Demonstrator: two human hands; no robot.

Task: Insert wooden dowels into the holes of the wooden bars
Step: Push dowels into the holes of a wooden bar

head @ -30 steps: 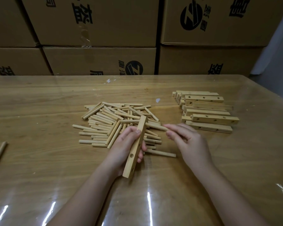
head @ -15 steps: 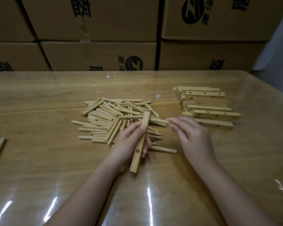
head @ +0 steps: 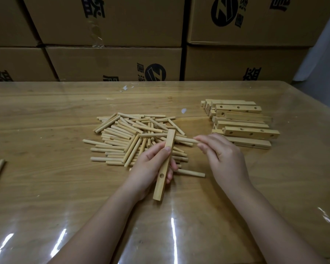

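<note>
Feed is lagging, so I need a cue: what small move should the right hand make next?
Probably lift the dowel free of the pile toward the hole in the bar: the right hand pinches its end, the left hand holds the bar, and that hole looks empty.

Before you lies a wooden table (head: 38, 119) under a glossy clear sheet, streaked with glare. Behind it you see stacked cardboard boxes (head: 111, 61).

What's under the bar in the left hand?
The bar overlies the dowel pile; a dowel pinched by the right hand passes beneath it. Fingers of the left hand wrap its middle. What lies beneath is covered.
</note>
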